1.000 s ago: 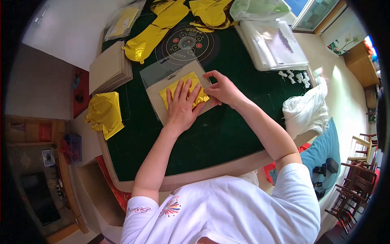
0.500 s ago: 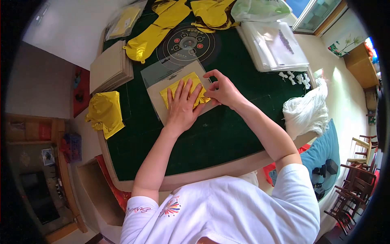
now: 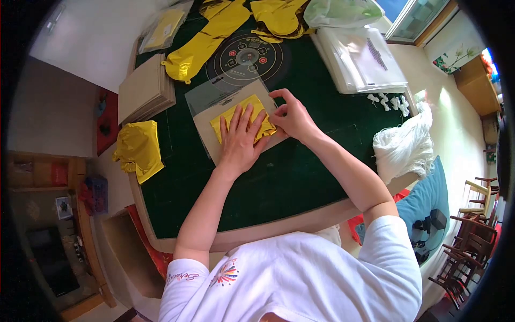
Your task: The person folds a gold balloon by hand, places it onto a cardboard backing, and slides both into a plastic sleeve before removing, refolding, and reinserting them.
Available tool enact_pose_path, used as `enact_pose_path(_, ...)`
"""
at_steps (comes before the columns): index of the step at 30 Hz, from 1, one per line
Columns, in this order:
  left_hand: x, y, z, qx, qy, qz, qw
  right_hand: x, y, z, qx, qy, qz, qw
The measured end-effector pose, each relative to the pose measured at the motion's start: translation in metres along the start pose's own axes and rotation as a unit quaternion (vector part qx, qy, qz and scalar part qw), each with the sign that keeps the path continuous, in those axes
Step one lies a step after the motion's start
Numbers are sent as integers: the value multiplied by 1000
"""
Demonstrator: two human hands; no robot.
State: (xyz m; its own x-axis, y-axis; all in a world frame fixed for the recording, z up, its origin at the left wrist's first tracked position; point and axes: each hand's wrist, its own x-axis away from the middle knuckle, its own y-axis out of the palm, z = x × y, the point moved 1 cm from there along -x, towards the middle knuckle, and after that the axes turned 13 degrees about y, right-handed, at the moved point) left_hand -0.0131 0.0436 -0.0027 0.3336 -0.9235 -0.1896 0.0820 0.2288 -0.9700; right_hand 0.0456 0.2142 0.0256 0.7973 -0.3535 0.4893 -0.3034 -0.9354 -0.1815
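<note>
A folded gold foil piece [image 3: 250, 103] lies on a cardboard sheet [image 3: 206, 121] with a clear plastic bag [image 3: 201, 96] around or beneath it. My left hand [image 3: 240, 140] lies flat on the foil, fingers spread. At the foil's right edge, my right hand [image 3: 292, 119] has its thumb and fingertips pressed together; what is between them is too small to make out. Another folded gold foil item [image 3: 140, 147] is at the table's left edge.
Cardboard sheets [image 3: 145, 91] are stacked at the left. Large gold foil shapes [image 3: 206, 43] lie at the back. Clear bags [image 3: 362, 59], small white string bundles [image 3: 396, 103] and a white string hank [image 3: 405, 140] are on the right of the green table [image 3: 257, 198].
My right hand has shifted very slightly up and left, its fingers still at the foil's edge. My left hand has stayed on the foil.
</note>
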Motion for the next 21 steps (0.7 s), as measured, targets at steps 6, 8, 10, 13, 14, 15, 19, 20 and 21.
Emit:
enact_pose_path(6, 0, -1, 0, 1, -2, -6, 1000, 1, 1, -3, 41, -17, 8, 999)
enact_pose_path(8, 1, 0, -1, -1, 3, 0, 1000, -1, 1, -2, 42, -16, 11, 999)
enact_pose_path(10, 1, -1, 0, -3, 1, -3, 1000, -1, 1, -1, 55, -32, 18, 998)
enact_pose_path(13, 1, 0, 0, -5, 1, -3, 1000, -5, 3, 4, 48, -46, 29, 997)
enact_pose_path(14, 1, 0, -1, -3, 2, -1, 1000, -4, 3, 5, 48, -47, 29, 997)
enact_pose_path(15, 1, 0, 0, -3, 2, 0, 1000, -2, 2, 3, 52, -40, 27, 997)
enact_pose_path(19, 1, 0, -1, -1, 2, 5, 1000, 9, -7, -6, 80, 10, -23, 997)
enact_pose_path(20, 1, 0, -1, 3, 4, 9, 1000, 10, -8, -6, 81, 10, -23, 996)
enact_pose_path(21, 1, 0, -1, 4, 3, 9, 1000, 11, -8, -6, 83, 4, -26, 996)
